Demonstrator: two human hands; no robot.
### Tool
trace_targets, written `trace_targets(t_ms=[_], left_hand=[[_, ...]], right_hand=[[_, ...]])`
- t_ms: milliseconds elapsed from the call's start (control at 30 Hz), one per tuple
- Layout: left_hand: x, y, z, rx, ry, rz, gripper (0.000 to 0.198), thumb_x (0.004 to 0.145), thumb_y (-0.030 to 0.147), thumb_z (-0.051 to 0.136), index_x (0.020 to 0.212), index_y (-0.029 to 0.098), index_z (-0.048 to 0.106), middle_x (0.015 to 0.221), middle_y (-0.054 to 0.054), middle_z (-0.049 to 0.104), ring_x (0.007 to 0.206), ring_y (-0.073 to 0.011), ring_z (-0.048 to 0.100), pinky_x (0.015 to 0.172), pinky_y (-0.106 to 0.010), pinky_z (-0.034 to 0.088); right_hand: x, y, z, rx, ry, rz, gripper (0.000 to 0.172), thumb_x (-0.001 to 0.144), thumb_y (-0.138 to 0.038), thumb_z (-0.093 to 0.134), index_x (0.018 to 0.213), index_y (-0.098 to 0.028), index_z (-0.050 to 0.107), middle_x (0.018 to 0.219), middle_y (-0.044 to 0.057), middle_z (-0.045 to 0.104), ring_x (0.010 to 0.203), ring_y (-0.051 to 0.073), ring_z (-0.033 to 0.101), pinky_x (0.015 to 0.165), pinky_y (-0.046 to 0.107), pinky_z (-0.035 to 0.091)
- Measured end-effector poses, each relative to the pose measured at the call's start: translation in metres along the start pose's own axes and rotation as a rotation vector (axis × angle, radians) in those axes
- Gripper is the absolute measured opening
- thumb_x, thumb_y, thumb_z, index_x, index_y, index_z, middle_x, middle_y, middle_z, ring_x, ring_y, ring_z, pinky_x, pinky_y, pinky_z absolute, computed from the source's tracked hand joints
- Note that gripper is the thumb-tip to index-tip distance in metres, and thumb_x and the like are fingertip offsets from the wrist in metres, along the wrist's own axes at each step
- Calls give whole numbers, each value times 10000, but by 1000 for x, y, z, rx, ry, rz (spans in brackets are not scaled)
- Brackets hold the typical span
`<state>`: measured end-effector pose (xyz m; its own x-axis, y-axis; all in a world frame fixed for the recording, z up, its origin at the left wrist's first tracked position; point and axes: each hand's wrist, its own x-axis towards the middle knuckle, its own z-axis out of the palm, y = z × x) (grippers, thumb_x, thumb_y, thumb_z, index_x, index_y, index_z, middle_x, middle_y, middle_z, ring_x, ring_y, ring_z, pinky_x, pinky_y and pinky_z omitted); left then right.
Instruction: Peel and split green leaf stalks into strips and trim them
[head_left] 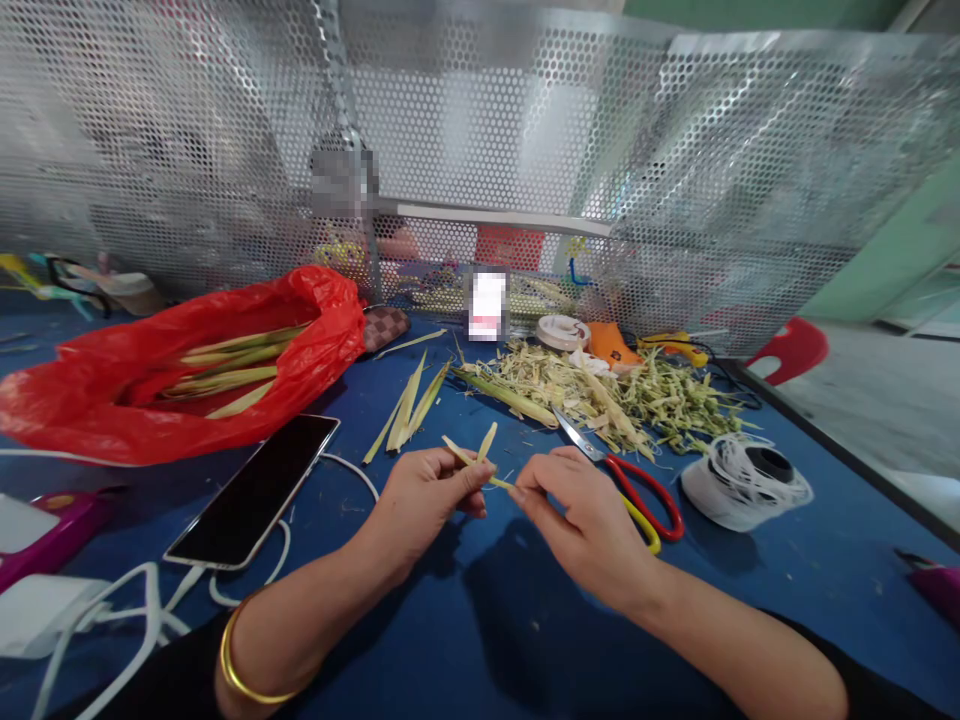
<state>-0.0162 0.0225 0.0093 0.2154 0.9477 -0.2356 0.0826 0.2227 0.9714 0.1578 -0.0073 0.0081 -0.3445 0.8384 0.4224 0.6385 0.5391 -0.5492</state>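
My left hand [427, 492] is closed in a pinch on crossed pale green leaf strips [474, 455] just above the blue table [465, 620]. My right hand [581, 515] pinches the right end of the same strips, fingertips almost touching the left hand's. Red-handled scissors [626, 478] lie on the table right behind my right hand. A few loose leaf strips [409, 408] lie beyond my left hand.
A red plastic bag [180, 375] with leaf stalks lies at left. A phone [255, 490] with a white cable sits near my left arm. A pile of leaf scraps [615, 390], a spool of white string [742, 480] and a perforated metal screen [525, 130] stand beyond.
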Motion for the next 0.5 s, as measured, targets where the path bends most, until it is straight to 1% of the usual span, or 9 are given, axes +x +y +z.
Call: trace_targets(t_ms=[133,233,300,367,433,500], left_hand=[[2,0,-2,-42,0,-32,229,695,368,725,648,156,652,510,11,606,496,-94,541,558,-224,435],[3,0,-3,-97,-7,-58,228,686,364,729,646,154,650,514,14,586,516,-105,563,565,-231,445],[2,2,-5,-103,-50,-59,231,678,367,733,703,143,682,542,10,590,513,-101,553,566,-236,452],[0,3,-5,-88,-129,-55,284,658,360,746,834,139,713,572,10,599,507,-98,537,565,-245,461],[-1,3,-5,-66,-191,-55,382,646,345,755,968,145,707,556,20,587,496,-102,528,561,-255,468],[-3,3,-3,-50,-200,-58,424,640,337,761,1011,142,694,527,31,565,490,-106,526,560,-259,471]], right_hand=[[1,0,-1,9,10,21,255,885,-188,496,640,-192,427,587,-45,457,590,112,424,659,266,339],[3,2,-2,52,-14,71,259,881,-217,504,625,-190,472,578,-38,484,582,117,438,632,268,353],[4,4,-2,127,-39,162,245,882,-260,508,650,-188,541,615,-20,542,609,127,478,609,267,363],[6,6,-2,253,-46,286,219,870,-316,527,713,-186,610,676,1,588,653,142,513,591,265,374],[8,9,2,422,-28,412,213,842,-356,562,758,-177,642,698,10,597,668,147,519,592,266,389],[9,10,7,593,8,516,203,800,-360,612,747,-166,642,675,3,586,651,137,510,614,270,405]])
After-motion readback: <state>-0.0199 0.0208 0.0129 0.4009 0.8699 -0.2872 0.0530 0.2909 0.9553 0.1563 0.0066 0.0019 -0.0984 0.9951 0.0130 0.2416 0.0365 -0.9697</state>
